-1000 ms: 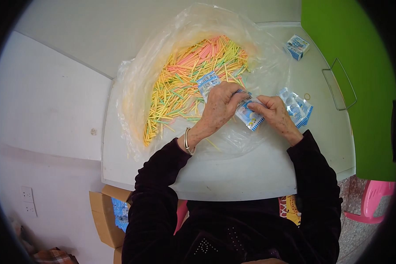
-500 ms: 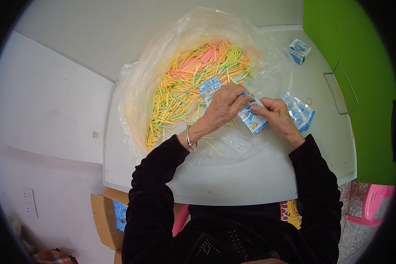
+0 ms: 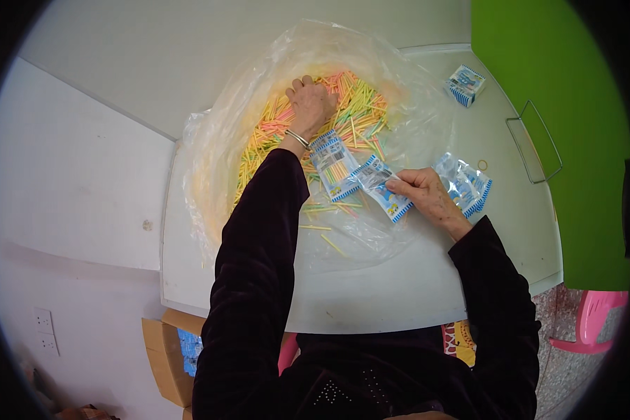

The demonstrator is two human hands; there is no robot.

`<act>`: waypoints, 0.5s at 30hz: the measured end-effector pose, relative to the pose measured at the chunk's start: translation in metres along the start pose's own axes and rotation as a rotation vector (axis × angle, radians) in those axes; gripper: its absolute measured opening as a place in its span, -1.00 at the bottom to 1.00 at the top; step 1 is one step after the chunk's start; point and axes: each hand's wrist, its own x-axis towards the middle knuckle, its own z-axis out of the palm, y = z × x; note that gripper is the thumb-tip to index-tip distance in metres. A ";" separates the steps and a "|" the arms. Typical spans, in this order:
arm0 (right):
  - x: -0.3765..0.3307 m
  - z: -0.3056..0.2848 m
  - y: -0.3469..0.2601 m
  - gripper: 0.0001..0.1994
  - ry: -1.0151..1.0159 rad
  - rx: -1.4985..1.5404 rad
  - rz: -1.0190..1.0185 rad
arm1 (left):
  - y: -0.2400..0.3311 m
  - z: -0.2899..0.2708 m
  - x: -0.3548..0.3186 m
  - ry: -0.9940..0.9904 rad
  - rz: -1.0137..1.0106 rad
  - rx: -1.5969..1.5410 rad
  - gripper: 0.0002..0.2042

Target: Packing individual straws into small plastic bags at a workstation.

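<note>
Our left hand (image 3: 311,109) is on the sticks (image 3: 365,103); its grip we cannot tell. Toward five o'clock, our right hand (image 3: 428,196) pinches a packet (image 3: 379,184) slanting eleven-to-five.

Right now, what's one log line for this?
left hand: at thin pastel sticks in clear plastic bag | right hand: pinching blue-and-white plastic packet | similar packet: between hands

Blue-and-white packets (image 3: 381,189), lettering too small to read
</note>
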 end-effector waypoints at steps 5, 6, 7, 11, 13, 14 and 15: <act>-0.001 -0.001 0.003 -0.76 0.016 0.029 -0.003 | 0.007 0.006 0.013 -0.221 -0.106 0.031 -0.68; 0.000 -0.001 0.002 -0.76 0.007 0.026 -0.006 | 0.006 0.010 0.014 -0.217 -0.103 0.033 -0.68; 0.000 0.000 0.002 -0.76 0.009 0.027 -0.010 | 0.006 0.013 0.013 -0.196 -0.109 0.037 -0.69; 0.003 0.001 0.002 -0.76 0.005 0.022 -0.023 | 0.001 0.029 0.007 -0.090 -0.101 0.062 -0.76; 0.003 0.000 0.004 -0.77 0.019 0.039 -0.029 | 0.003 0.032 0.004 -0.060 -0.101 0.036 -0.79; 0.004 -0.001 0.006 -0.78 0.021 0.039 -0.032 | 0.003 0.033 0.003 -0.032 -0.107 0.011 -0.82; 0.004 -0.002 0.007 -0.78 0.022 0.039 -0.036 | 0.002 0.033 0.001 -0.028 -0.104 0.014 -0.82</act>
